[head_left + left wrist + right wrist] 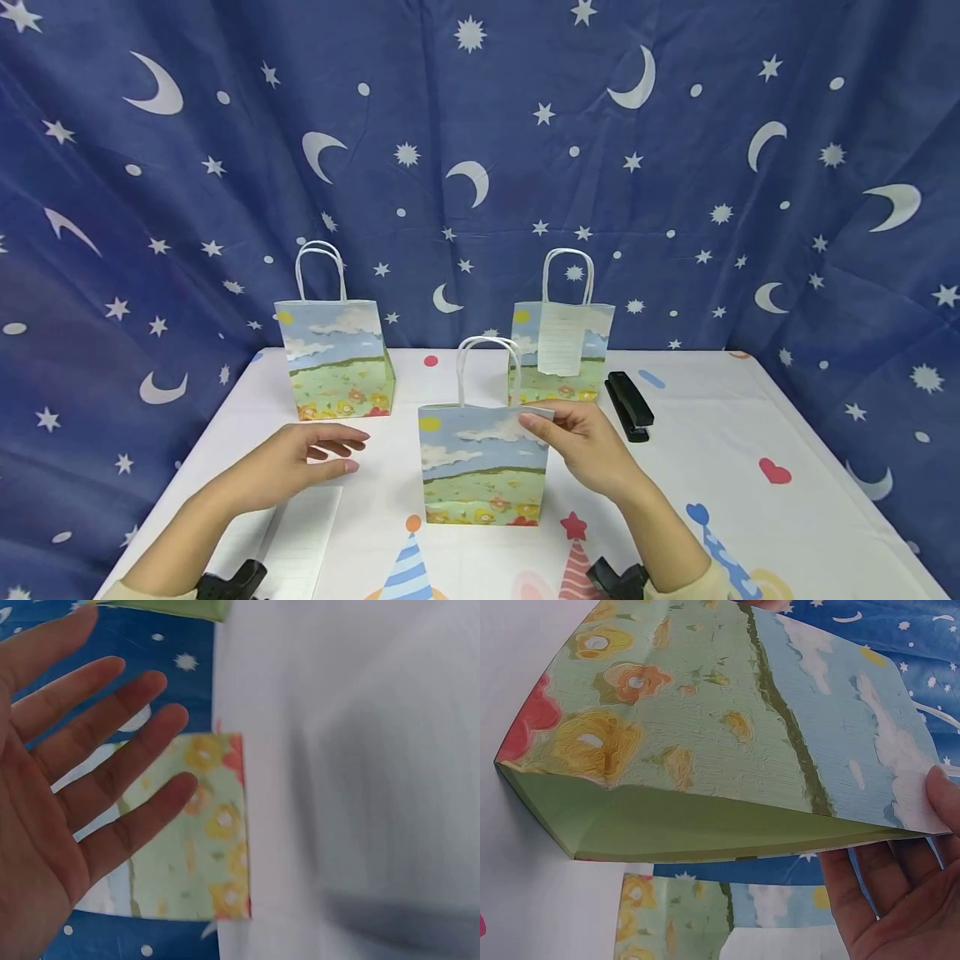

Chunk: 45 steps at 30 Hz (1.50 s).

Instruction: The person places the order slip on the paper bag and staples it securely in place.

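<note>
Pinching just one top corner, a sideways tug could crease the front paper gift bag (483,468) or tip it, imo. It's upright mid-bench (712,433). Right hand's (591,446) grip is closed on that corner; left hand's (292,460) is loosely spread, holding nothing.

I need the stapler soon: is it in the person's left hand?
No, the black stapler lies on the table, while the left hand holds nothing.
</note>
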Available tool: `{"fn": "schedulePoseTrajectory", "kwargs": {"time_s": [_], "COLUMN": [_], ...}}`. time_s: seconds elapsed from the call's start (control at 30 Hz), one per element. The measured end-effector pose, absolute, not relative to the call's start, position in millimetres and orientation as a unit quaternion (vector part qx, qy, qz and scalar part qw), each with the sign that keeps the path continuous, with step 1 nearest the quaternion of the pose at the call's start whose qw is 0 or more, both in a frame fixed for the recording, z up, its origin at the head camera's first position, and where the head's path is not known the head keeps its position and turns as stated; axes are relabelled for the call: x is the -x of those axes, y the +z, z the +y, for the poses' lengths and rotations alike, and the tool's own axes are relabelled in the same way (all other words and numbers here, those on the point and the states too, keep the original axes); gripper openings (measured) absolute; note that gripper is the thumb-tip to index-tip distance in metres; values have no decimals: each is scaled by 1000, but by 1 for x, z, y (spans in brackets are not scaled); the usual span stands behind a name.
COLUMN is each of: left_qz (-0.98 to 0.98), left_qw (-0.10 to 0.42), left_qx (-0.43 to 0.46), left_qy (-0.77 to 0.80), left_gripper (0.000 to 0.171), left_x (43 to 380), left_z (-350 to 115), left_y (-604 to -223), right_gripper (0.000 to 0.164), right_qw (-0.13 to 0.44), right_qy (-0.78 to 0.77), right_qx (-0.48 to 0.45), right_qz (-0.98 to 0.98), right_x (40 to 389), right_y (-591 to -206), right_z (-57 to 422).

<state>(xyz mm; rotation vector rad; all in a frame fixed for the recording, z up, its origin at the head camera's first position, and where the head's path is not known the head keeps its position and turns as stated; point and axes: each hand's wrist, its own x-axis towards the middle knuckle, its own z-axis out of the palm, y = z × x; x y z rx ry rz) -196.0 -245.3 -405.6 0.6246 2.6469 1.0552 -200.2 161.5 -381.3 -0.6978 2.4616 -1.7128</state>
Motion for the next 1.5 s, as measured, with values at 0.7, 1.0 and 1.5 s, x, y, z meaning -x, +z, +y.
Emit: {"fn": "schedulePoseTrajectory", "kwargs": {"time_s": [0.7,1.0,1.5], "left_qz": [966,966,966], "left_qw": [129,139,136], "left_qx": [-162,-158,-158], "left_qy": [155,152,153], "left_gripper": [47,45,49], "left_x": [183,184,187], "left_z": [-269,-267,-262], "left_y": [-431,-430,-428], "right_gripper": [20,20,46], "right_qw": [33,39,36], "right_qy": [-548,-556,-559], "right_qx": [208,215,208], "right_qz": [809,802,802], "right_x": [202,202,200], "right_y": [-386,-386,-382], "right_z": [161,161,158]}}
